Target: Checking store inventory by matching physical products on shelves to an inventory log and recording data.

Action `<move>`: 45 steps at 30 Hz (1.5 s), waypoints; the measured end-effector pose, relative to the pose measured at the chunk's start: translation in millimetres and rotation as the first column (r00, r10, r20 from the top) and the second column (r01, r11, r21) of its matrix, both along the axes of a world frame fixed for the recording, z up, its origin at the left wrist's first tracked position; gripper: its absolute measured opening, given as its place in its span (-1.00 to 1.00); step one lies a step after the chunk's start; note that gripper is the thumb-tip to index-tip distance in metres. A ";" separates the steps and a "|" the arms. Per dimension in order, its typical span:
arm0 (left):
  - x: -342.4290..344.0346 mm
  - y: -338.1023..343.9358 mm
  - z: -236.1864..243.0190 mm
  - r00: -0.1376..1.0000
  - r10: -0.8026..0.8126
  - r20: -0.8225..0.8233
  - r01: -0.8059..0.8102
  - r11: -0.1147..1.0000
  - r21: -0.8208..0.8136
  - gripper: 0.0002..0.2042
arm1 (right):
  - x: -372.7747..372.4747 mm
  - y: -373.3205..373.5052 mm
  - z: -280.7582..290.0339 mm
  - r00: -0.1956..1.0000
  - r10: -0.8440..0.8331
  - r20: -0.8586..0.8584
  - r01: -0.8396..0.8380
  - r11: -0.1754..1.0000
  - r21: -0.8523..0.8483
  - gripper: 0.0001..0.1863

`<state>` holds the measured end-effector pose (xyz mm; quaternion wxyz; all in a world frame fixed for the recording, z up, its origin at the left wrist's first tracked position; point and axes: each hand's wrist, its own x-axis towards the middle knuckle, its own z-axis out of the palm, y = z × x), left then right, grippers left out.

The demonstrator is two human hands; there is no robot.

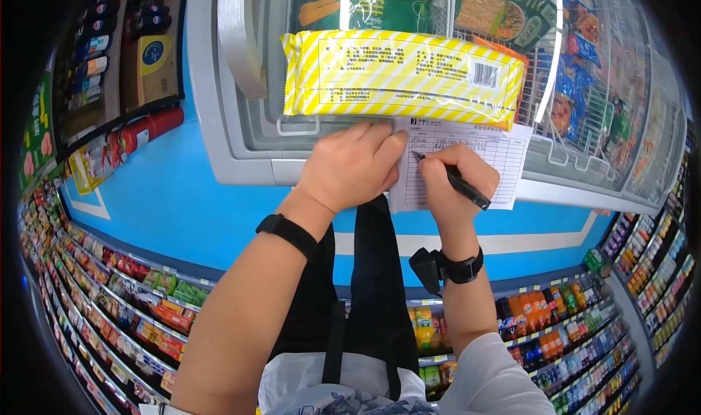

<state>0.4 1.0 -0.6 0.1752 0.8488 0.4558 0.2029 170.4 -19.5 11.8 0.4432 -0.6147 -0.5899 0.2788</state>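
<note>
"Form (510, 168), printed grid. Location?"

"Lying on the front edge of the freezer (244, 170), just below the yellow-striped package (401, 75). Tucked under its lower edge or only against it: can't tell."

"Hands?"

"Right hand (447, 200): narrow grip around a black pen (469, 189), tip down at the upper-left rows. Left hand (350, 167): fingers curled, resting at the left edge of the paper, probably steadying it. Anything pinched beneath: can't tell."

"Progress?"

"Early, judging by the rows. Done: handwriting across the top couple of lines. Left: lower lines, blank where visible. Middle part hidden by the writing hand. Total entries wanted: can't tell."

"Further out?"

"Bagged food (485, 6) in the freezer, beyond the package. Blue floor (168, 203) below, stocked shelves (437, 359) behind. Red fire extinguisher (150, 132) off left."
</note>
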 end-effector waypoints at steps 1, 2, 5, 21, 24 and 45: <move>-0.1 0.2 -0.5 1.000 -0.001 0.004 0.001 1.000 0.005 -0.65 | -0.8 0.0 0.1 1.000 -0.014 -0.007 0.014 1.000 -0.003 -0.92; -0.4 0.1 -0.8 1.000 -0.002 0.007 0.002 1.000 0.010 -0.64 | -1.4 -0.2 0.2 1.000 -0.027 -0.015 0.027 1.000 -0.006 -0.93; 0.1 0.2 0.6 1.000 -0.002 -0.004 0.002 1.000 0.008 -0.64 | -0.9 -2.9 -0.9 0.993 -0.093 -0.077 0.088 0.994 -0.063 -0.93; 0.9 0.8 0.2 1.000 -0.005 0.005 0.005 1.000 0.026 -0.63 | 1.8 -5.1 0.0 0.999 -0.044 0.028 0.045 0.998 -0.048 -0.96; 2.1 1.0 1.1 1.000 -0.008 0.000 0.008 1.000 0.017 -0.62 | 1.7 -8.9 -1.8 0.983 -0.170 -0.067 0.167 0.985 -0.045 -0.96; 0.3 -0.1 1.7 1.000 -0.006 -0.004 0.006 1.000 0.008 -0.63 | 5.1 -5.8 -7.2 0.995 -0.023 -0.098 0.030 0.997 0.070 -0.88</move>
